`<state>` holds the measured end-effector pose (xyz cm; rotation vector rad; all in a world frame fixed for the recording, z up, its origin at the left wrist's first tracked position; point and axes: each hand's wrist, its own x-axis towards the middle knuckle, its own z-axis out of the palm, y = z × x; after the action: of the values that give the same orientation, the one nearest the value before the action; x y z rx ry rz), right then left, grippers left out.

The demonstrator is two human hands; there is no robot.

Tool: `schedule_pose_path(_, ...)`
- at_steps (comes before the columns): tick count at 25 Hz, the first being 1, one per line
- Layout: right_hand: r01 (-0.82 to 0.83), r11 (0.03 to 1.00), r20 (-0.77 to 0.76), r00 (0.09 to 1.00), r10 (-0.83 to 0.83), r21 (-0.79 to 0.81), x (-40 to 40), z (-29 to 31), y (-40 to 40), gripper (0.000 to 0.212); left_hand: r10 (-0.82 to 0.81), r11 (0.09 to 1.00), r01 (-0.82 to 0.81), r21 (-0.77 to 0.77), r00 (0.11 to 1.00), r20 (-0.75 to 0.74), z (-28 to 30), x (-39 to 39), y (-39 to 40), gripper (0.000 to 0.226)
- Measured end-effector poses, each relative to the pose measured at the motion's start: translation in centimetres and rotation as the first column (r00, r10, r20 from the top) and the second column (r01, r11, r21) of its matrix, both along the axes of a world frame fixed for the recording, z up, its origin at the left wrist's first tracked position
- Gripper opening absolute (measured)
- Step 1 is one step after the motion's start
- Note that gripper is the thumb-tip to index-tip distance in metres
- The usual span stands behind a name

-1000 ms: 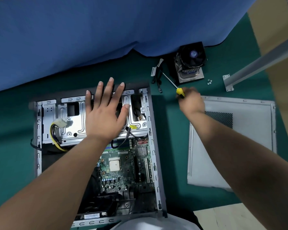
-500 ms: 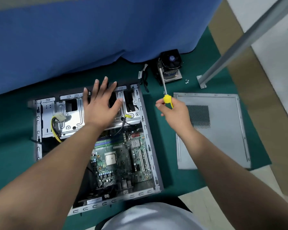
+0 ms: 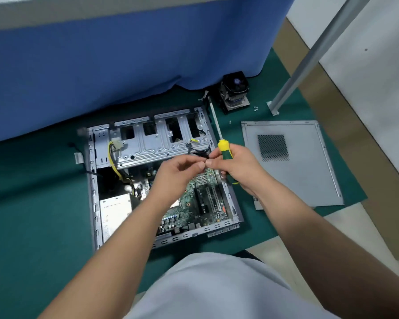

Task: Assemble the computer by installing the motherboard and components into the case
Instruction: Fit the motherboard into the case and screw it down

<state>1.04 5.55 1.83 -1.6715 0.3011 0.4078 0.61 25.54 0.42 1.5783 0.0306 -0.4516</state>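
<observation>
An open grey computer case (image 3: pixel 92 180) lies flat on the green mat, with the green motherboard (image 3: pixel 194 203) seated inside and a metal drive cage (image 3: pixel 157 139) at its far end. My right hand (image 3: pixel 237 166) grips a yellow-and-green screwdriver (image 3: pixel 224 146) above the case's right wall, its shaft pointing away from me. My left hand (image 3: pixel 177 171) hovers over the board with fingers curled, its fingertips meeting those of the right hand; whether they pinch something small I cannot tell. A CPU cooler with fan (image 3: pixel 235 93) stands behind the case.
The case's side panel (image 3: pixel 297 171) lies flat to the right. Several small screws (image 3: pixel 255 108) lie near the cooler. A slanted metal leg (image 3: pixel 309 58) bolts down at the back right. A blue cloth (image 3: pixel 124 65) hangs behind the case. A power supply (image 3: pixel 114 215) fills the case's left side.
My left hand lifted off the drive cage and came to meet the right. My right hand carried the screwdriver from beside the cooler to above the case.
</observation>
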Motion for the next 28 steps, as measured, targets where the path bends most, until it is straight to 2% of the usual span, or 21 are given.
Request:
schedule_pose_path(5, -0.191, 0.981, -0.054, 0.981, 0.188, -0.044, -1.4, 1.2, 2.3, 0.019, -0.036, 0.995, 0.03, -0.096, 0.997, -0.066, 0.9, -2.1, 3.0, 0.016)
schedule_pose_path(12, -0.216, 0.976, -0.097, 0.971, 0.219, 0.04, -2.2, 1.9, 3.9, 0.012, -0.053, 0.998, 0.049, -0.04, 0.993, -0.104, 1.7, -2.3, 4.9, 0.011)
schedule_pose_path(14, -0.227, 0.974, -0.087, 0.97, 0.228, 0.011, -2.2, 1.7, 4.4, 0.006, 0.031, 0.988, -0.054, -0.143, 0.987, -0.155, 1.8, -2.0, 5.1, 0.008)
schedule_pose_path(15, -0.237, 0.971, -0.108, 0.966, 0.237, 0.006, -2.3, 1.6, 4.5, 0.008, 0.105, 0.96, -0.153, -0.235, 0.973, -0.203, 1.8, -1.7, 5.1, 0.006)
schedule_pose_path(17, -0.3, 0.954, -0.19, 0.935, 0.299, 0.028, -2.6, 1.5, 4.6, 0.015, 0.246, 0.831, -0.374, -0.411, 0.911, -0.331, 1.8, -1.1, 5.2, 0.004)
schedule_pose_path(19, -0.417, 0.908, -0.235, 0.886, 0.4, -0.028, -2.9, 1.3, 4.5, 0.027, 0.322, 0.694, -0.521, -0.497, 0.842, -0.433, 1.5, -0.7, 5.3, 0.005)
schedule_pose_path(20, -0.441, 0.896, -0.237, 0.877, 0.418, -0.052, -3.0, 1.3, 4.4, 0.032, 0.346, 0.658, -0.56, -0.504, 0.819, -0.458, 1.3, -0.6, 5.2, 0.005)
schedule_pose_path(22, -0.353, 0.936, -0.202, 0.916, 0.345, -0.001, -3.0, 1.5, 3.8, 0.04, 0.393, 0.629, -0.617, -0.473, 0.777, -0.492, 0.9, -0.7, 5.2, 0.007)
schedule_pose_path(24, -0.127, 0.976, -0.178, 0.971, 0.158, 0.178, -2.7, 1.8, 3.1, 0.038, 0.416, 0.603, -0.667, -0.438, 0.731, -0.541, 0.4, -1.0, 5.5, 0.008)
schedule_pose_path(26, 0.102, 0.934, -0.188, 0.981, -0.038, 0.342, -2.6, 1.8, 2.2, 0.034, 0.405, 0.573, -0.695, -0.434, 0.701, -0.587, 0.0, -1.3, 5.9, 0.01)
schedule_pose_path(28, 0.231, 0.877, -0.191, 0.968, -0.163, 0.421, -2.5, 1.6, 1.7, 0.036, 0.392, 0.566, -0.702, -0.431, 0.69, -0.609, -0.3, -1.7, 6.0, 0.013)
